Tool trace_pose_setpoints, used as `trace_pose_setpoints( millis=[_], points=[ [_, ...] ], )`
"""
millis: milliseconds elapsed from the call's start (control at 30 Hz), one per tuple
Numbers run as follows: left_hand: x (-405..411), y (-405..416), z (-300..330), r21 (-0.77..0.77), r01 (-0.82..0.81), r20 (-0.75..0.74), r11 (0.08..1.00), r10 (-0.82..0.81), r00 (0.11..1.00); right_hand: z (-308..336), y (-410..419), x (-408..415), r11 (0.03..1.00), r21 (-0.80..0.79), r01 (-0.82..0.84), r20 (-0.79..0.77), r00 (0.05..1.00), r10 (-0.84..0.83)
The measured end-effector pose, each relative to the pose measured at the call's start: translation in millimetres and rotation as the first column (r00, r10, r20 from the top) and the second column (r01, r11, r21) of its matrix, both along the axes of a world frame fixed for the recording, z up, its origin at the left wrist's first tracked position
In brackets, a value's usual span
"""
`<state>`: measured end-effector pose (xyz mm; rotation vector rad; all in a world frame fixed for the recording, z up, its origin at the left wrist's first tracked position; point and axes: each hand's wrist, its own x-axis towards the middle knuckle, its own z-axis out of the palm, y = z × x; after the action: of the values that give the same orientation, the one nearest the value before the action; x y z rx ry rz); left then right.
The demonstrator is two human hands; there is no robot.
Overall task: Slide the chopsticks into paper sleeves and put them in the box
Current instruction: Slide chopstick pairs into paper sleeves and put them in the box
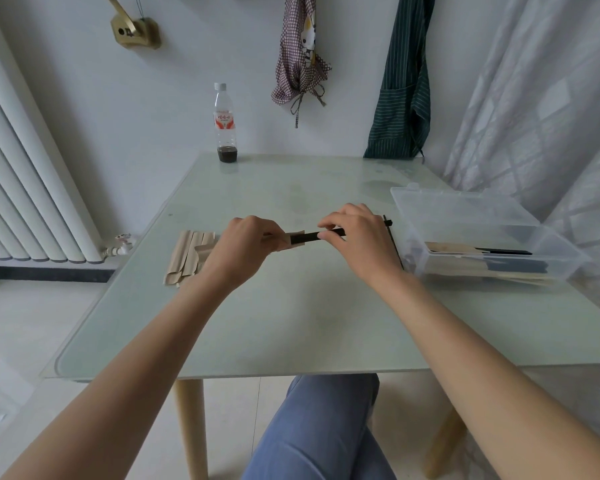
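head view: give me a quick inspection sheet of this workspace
surface: pale green table, glossy, faint smudges.
job's things: black chopsticks partly in a sleeve; stack of sleeves on the left; clear box on the right, lid open, sleeved pairs inside; loose chopstick beside the box.
clutter: bottle with dark liquid, at the back.
grippers: left hand grips the sleeve; right hand pinches the chopsticks.
cables: nothing seen.
surroundings: radiator, two aprons on the wall, curtain.

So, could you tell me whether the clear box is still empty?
No, the clear box already holds sleeved chopsticks along its near side.
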<state>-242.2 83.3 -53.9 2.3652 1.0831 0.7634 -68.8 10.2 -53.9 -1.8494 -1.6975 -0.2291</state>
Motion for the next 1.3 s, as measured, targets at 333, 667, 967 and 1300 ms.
trace_pose_setpoints(
  millis=[333,667,967,1300],
  points=[
    [-2.4,-3.0,0.8,-0.004,-0.032,0.005,0.999,0.032,0.999,2.0,4.6,-11.6,0.999,-0.004,-0.043,0.008,0.999,0.043],
    [20.1,-12.9,11.2,0.021,-0.009,-0.020,1.000,0.009,1.000,6.7,-10.0,12.4,0.999,0.030,0.015,-0.047,0.999,-0.014],
    [117.1,-45.3,37.7,0.031,0.132,-0.103,0.991,-0.128,0.986,18.1,-52.5,85.7,0.995,-0.063,0.078,-0.065,0.994,-0.082],
    [254.1,-60.5,46.4,0.013,0.358,-0.205,0.934,-0.348,0.915,26.1,-97.8,191.1,0.928,-0.174,0.330,-0.010,0.941,-0.337]
  ],
)
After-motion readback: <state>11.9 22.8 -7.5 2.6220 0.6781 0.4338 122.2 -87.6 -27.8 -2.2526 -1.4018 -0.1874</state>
